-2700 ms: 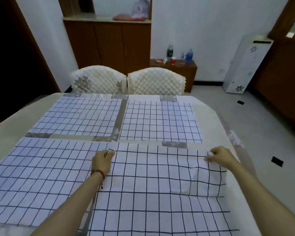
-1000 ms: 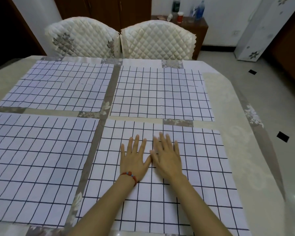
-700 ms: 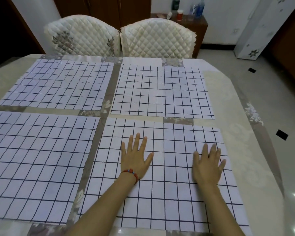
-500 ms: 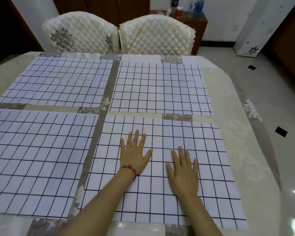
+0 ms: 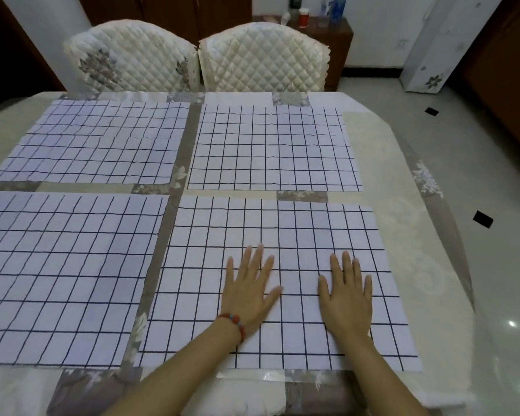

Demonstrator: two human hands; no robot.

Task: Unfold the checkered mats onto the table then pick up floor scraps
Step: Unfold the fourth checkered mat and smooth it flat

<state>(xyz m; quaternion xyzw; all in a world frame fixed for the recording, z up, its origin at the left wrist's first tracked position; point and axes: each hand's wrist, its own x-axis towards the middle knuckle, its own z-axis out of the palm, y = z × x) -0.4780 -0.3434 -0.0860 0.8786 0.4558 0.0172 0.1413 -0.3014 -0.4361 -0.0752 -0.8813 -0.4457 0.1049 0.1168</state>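
pressing flat, our left hand [image 5: 249,291] and right hand [image 5: 347,298] both lie palm down with fingers straight and slightly spread on the near-right checkered mat [image 5: 282,235]; neither pinches anything. beyond the fingertips, a second mat [image 5: 270,145] lies open, and to the left of our left hand sit two more, the near-left mat [image 5: 66,271] and the far-left mat [image 5: 96,142]. all four appear unfolded on the table [image 5: 403,205], with faint fold creases showing in the far pair. we judge the unfolding step essentially complete, with only smoothing in hand. on the floor, well to the right of our right hand, dark scraps [image 5: 483,219] and [image 5: 431,111] lie unpicked, so the second half of the task is not yet begun. two quilted chairs [image 5: 261,55] stand beyond the table.
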